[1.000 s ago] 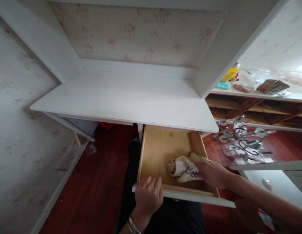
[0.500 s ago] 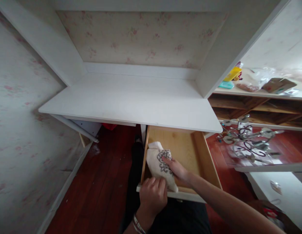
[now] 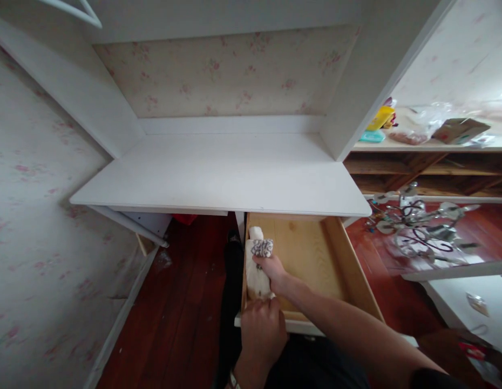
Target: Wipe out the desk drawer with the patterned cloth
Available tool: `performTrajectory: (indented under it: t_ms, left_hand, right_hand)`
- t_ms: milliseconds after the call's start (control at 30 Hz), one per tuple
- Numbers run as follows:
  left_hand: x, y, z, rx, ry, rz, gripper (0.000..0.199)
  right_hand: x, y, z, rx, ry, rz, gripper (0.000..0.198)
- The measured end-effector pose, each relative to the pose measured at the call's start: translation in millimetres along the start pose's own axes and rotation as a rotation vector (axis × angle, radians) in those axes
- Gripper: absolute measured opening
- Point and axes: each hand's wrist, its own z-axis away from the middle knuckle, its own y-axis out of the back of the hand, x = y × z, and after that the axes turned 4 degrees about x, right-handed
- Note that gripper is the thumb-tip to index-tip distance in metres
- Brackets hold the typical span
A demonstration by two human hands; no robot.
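A white cloth (image 3: 257,283) with a dark scroll pattern lies bunched lengthwise along the left side of an open wooden drawer (image 3: 305,254). My right hand (image 3: 271,270) reaches in from the right and grips the cloth around its middle, its fingertips partly hidden. At the drawer's front edge, my left hand (image 3: 263,324) is closed with bent fingers against the near end of the cloth. A smaller white roll (image 3: 256,233) pokes out beyond the far end of the cloth.
Above the drawer is a white desk top (image 3: 218,173) with upright side panels. A metal chandelier (image 3: 421,227) rests on the right, before a low wooden shelf unit (image 3: 397,163) with bags and a box on top. My leg (image 3: 230,292) is left of the drawer.
The cloth, spread wider before, is now narrower and gathered against the drawer's left side. My right hand has moved left with it. The camera view has shifted slightly.
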Motion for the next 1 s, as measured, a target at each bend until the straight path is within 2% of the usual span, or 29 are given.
performTrajectory:
  t_ms: [100,167,300,367,467,500,567,633,767,900,1000]
  left_hand:
    - [2,7,0,-0.168,0.041,-0.026,0.013]
    - [3,9,1,-0.237,0.059,-0.031,0.016]
    - [2,11,2,-0.291,0.081,-0.023,0.019]
    - [2,12,2,-0.314,0.091,-0.016,0.020]
    - [2,13,2,-0.332,0.096,0.015,0.018]
    - [2,13,2,-0.335,0.095,0.025,0.018]
    - [3,14,1,-0.339,0.095,0.033,0.018]
    - [3,14,1,-0.344,0.097,0.030,0.018]
    - [3,14,2,-0.337,0.111,0.030,0.020]
    - [3,14,2,-0.326,0.115,0.022,0.021]
    - [3,14,3,-0.308,0.104,0.012,0.020]
  right_hand:
    - [-25,-10,-32,0.069,0.116,0.088,0.024]
    - [-39,-10,-46,0.098,0.222,0.177,0.026]
    - [-42,7,-42,0.091,0.423,0.358,0.036]
    - [-30,23,-30,0.060,0.712,0.537,0.050]
    - [-9,47,-19,-0.018,1.297,0.926,0.062]
    - [-4,55,-20,-0.051,1.433,1.038,0.061]
    - [5,66,-30,-0.103,1.597,1.222,0.055]
    - [9,71,-48,-0.102,1.651,1.342,0.048]
    - [7,69,-82,-0.057,1.552,1.528,0.033]
    - [-5,69,-98,-0.062,1.482,1.619,0.034]
    - [-15,87,-103,-0.096,1.434,1.655,0.036]
